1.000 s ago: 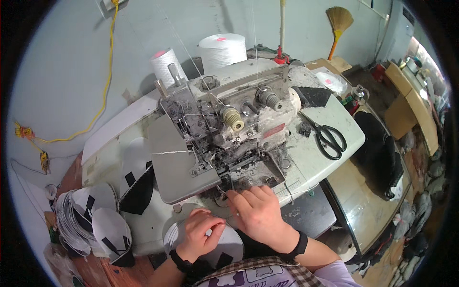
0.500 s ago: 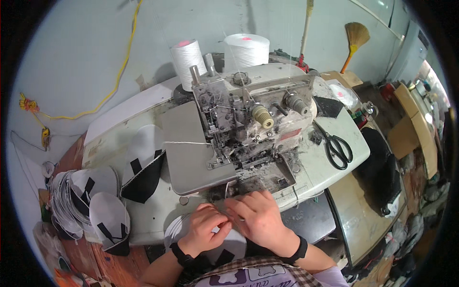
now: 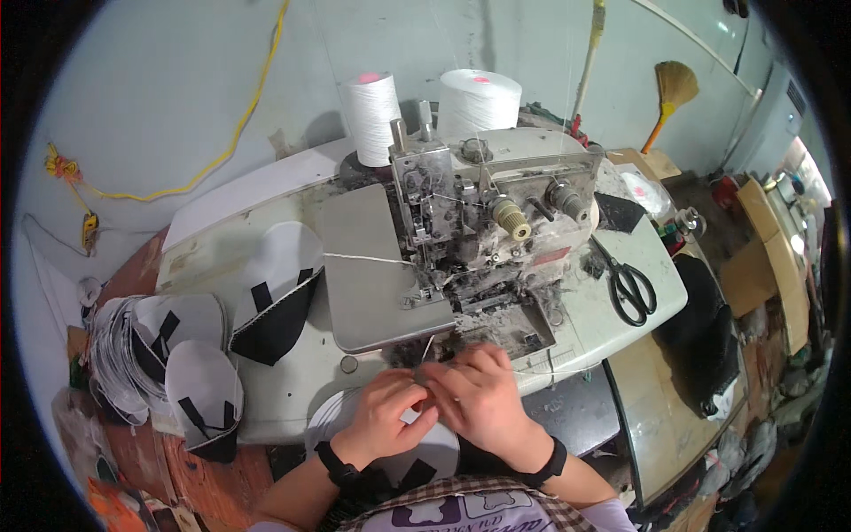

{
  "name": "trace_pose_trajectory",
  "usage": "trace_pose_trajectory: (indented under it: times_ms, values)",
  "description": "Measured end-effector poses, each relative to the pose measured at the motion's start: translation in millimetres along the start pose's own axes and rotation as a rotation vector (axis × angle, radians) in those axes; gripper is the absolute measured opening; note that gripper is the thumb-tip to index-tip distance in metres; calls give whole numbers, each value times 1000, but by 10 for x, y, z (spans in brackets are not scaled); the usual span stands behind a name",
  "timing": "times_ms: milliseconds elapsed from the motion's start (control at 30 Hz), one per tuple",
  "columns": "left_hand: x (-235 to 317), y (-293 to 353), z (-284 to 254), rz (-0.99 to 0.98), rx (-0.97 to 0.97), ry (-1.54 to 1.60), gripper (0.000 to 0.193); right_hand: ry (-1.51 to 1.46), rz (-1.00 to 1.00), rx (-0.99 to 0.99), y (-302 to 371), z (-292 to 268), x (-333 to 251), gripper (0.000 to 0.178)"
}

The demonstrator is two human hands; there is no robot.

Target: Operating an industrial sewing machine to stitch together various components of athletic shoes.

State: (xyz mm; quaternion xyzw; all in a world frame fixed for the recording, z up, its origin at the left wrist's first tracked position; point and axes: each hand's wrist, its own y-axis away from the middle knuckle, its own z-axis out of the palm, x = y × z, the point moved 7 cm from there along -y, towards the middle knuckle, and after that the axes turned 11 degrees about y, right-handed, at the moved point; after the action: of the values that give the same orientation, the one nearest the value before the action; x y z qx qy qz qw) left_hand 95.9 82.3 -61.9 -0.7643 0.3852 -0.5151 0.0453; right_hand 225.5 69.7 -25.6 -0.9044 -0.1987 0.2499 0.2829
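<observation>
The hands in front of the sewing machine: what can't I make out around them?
- Head view: whether the left hand and right hand pinch anything; their own fingers hide it.
- Head view: part of the white pieces below, covered by the left hand and wrist.
- Head view: the yellow cord's upper end, cut off by the top edge.

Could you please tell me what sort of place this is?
Probably a sewing workshop: there is a dusty sewing machine, with white thread cones behind it and a pair of scissors lying beside it.
</observation>
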Motion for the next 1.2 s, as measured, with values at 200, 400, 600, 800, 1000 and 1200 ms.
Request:
trace_pose_trajectory:
  times_ms: [200, 400, 600, 800, 1000, 1200]
  values:
    - [91, 35, -531, -94, 309, -194, 14, -9, 85, 100, 45, -598, 62, 19]
    - [47, -205, -252, -100, -115, -506, 33, -16, 94, 5, 323, -404, 41, 22]
    - [-5, -303, -51, -130, -279, -527, 50, 11, 19, 109, 355, -21, -6, 25]
    - [205, -385, 6, 109, -266, -474, 24, -222, 14, 119, 451, 352, -46, 16]
    - [-232, -123, -201, -166, -181, -441, 19, -337, 3, 144, 405, -532, 94, 14]
    - [208, -80, -675, -201, 54, -330, 11, -266, 466, 293, 653, -1158, 750, 13]
